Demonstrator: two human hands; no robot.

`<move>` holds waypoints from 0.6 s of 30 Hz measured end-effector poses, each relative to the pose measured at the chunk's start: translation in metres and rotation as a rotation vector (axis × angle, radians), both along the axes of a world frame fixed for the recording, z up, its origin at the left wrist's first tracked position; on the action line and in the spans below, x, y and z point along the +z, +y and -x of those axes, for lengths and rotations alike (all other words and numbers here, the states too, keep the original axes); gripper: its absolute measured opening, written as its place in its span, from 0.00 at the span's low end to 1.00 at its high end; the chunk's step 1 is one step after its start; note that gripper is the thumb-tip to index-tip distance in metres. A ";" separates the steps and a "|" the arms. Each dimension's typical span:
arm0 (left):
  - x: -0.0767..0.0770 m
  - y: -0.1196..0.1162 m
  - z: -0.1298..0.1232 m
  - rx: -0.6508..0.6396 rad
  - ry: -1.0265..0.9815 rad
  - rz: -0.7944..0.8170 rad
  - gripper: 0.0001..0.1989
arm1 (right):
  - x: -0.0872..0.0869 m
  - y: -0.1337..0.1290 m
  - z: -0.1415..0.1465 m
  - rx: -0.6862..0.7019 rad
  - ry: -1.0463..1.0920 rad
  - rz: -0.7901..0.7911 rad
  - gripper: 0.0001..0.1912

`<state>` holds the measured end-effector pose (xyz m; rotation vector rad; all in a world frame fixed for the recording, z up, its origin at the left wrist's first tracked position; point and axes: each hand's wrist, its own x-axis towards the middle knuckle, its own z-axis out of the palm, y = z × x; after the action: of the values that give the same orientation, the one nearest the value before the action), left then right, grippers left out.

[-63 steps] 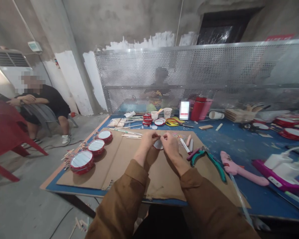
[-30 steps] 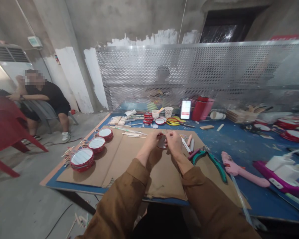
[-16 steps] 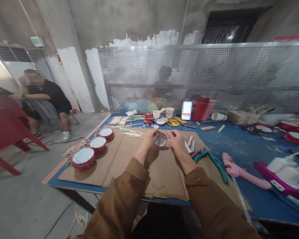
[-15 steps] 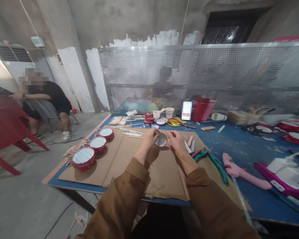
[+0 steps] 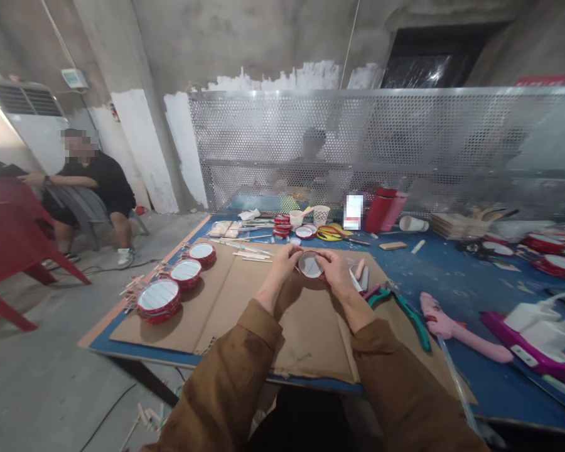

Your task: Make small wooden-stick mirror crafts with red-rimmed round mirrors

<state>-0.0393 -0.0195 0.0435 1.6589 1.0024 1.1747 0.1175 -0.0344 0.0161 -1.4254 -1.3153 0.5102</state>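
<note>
A small round red-rimmed piece with a pale face is held up between my two hands, above the brown cardboard. My left hand grips its left edge, fingers closed. On its right edge my right hand is closed too, thumb and fingers at the rim. Three red drum-like rounds with white tops stand in a row on the cardboard's left: a large one, a middle one and a smaller one.
Teal-handled pliers, a pink glue gun and a purple power strip lie at the right. Paper cups, a lit phone and a red bottle stand behind. A person sits at the left.
The round piece has tilted to show more of its face. My right hand has moved slightly in and now holds its right edge.
</note>
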 end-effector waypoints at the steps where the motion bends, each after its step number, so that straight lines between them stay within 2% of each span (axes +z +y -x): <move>1: 0.001 -0.001 0.000 -0.038 0.001 0.034 0.06 | 0.000 0.000 -0.001 0.004 -0.008 -0.009 0.15; 4: 0.002 -0.002 0.001 -0.091 -0.001 0.097 0.06 | 0.002 -0.001 -0.001 -0.014 -0.013 -0.023 0.16; 9: -0.004 0.000 -0.001 0.027 0.082 -0.030 0.01 | 0.011 -0.006 0.001 -0.127 -0.055 -0.030 0.16; 13: -0.005 0.003 0.002 0.110 0.234 -0.148 0.05 | 0.013 -0.008 0.008 -0.104 -0.043 -0.005 0.16; 18: -0.001 0.003 0.012 0.179 0.317 -0.246 0.05 | 0.019 -0.016 0.021 -0.022 0.045 0.045 0.14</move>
<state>-0.0510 -0.0168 0.0429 2.0304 1.2645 1.2130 0.0964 -0.0501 0.0353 -1.4556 -1.2581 0.5575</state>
